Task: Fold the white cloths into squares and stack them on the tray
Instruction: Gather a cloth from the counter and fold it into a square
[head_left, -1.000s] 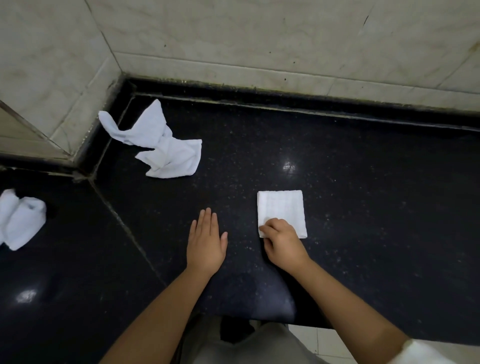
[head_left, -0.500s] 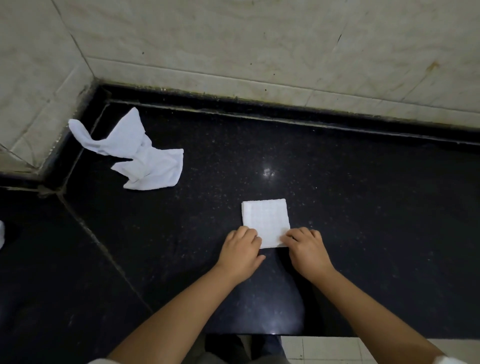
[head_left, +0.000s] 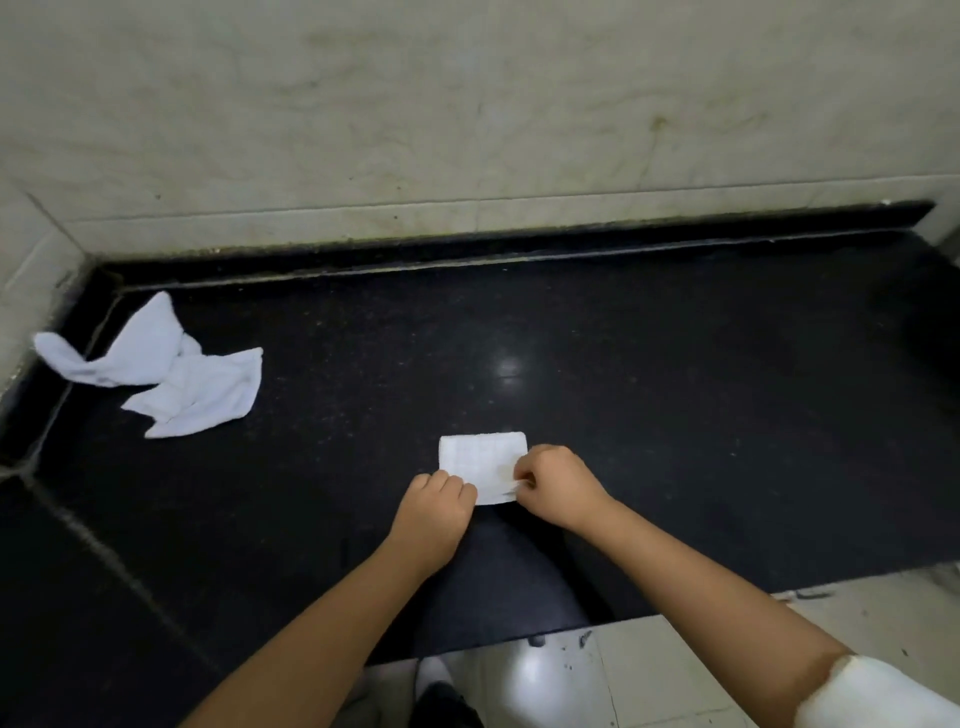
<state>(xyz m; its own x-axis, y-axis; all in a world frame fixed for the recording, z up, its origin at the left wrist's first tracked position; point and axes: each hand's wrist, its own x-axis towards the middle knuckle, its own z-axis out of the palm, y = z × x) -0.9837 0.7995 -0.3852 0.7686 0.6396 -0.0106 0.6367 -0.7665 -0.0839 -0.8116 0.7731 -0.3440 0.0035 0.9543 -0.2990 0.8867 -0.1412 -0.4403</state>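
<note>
Both hands, the left hand (head_left: 435, 503) and right hand (head_left: 556, 486), pinched the folded cloth (head_left: 480, 462) on the black counter (head_left: 675, 415); uneven lifting, I judged, risked letting the layers slip apart.

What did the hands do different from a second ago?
The left hand was lying flat on the black counter, apart from the folded cloth. It moved right and now grips the cloth's near left corner. The right hand shifted from the near left corner to the right edge and pinches it. The cloth stayed folded in place, and the crumpled cloth was not touched.
</note>
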